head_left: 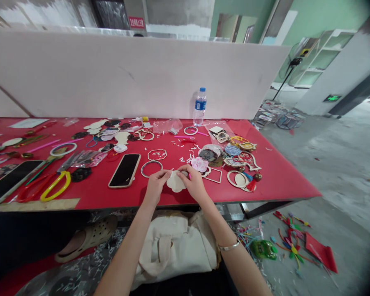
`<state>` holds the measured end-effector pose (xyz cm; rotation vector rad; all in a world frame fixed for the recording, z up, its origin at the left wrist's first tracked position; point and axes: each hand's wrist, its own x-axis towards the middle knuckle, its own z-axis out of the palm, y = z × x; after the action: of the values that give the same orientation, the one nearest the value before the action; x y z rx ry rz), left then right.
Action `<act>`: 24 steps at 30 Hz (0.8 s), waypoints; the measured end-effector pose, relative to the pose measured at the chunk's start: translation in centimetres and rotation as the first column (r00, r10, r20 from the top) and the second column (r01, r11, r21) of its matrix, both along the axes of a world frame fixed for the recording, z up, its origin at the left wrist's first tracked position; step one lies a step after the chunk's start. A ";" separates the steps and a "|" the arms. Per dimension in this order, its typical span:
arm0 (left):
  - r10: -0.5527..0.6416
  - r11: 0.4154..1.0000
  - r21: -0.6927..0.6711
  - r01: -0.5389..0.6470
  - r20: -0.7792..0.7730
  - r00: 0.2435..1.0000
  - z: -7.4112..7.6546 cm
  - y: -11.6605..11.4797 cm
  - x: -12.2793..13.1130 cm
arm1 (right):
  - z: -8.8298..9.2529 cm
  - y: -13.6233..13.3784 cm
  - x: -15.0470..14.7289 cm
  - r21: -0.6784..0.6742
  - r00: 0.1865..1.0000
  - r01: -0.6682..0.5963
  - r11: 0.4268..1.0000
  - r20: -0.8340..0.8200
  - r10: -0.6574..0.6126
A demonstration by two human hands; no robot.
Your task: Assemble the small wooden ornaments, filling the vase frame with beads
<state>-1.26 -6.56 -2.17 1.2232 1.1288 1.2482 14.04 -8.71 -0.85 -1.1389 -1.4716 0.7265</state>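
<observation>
Along the red worktable [283, 183], left to right: a black smartphone [10, 181] lying by the near edge; a yellow plastic loop [56, 186] just beside it; a second phone in a beige case [125, 170], face up; and a thin pale ring [151, 167] just beyond my hands.

Left hand [156, 185]: thumb and fingertips pinch the left side of a cream scalloped cutout [175, 182], which is over the table near its front edge. Right hand [194, 183]: thumb and fingers pinch the cutout's upper right side, close to my left hand. Whether they also hold something small, I cannot tell. A metal bangle [228, 246] circles my right wrist.

Right of the hands: a pink flower-shaped piece [199, 164], an open wooden frame [214, 175] and a red tassel [251, 185]. Farther back, a plastic water bottle [200, 107] stands before a white partition [126, 74]. Below, a canvas bag [175, 246] rests on my lap; red and green craft scraps [291, 246] lie on the concrete floor at right.
</observation>
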 end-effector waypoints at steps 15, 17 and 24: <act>-0.071 0.997 -0.008 0.072 0.049 0.996 0.6 -0.2 -0.2 | -0.2 0.2 0.5 0.072 0.998 -0.040 0.997 0.051 0.037; -0.083 0.996 -0.014 0.084 0.049 0.995 0.6 -0.1 -0.3 | -0.1 0.2 0.6 0.072 0.997 -0.051 0.996 0.055 0.047; -0.124 0.992 -0.029 0.125 0.031 0.992 0.6 -0.1 -0.4 | 0.1 0.3 0.7 0.081 0.998 -0.059 0.995 0.034 0.057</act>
<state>-1.70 -6.70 -1.53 1.2292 1.0310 1.1475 14.75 -8.43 -0.73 -1.0536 -1.5527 0.6844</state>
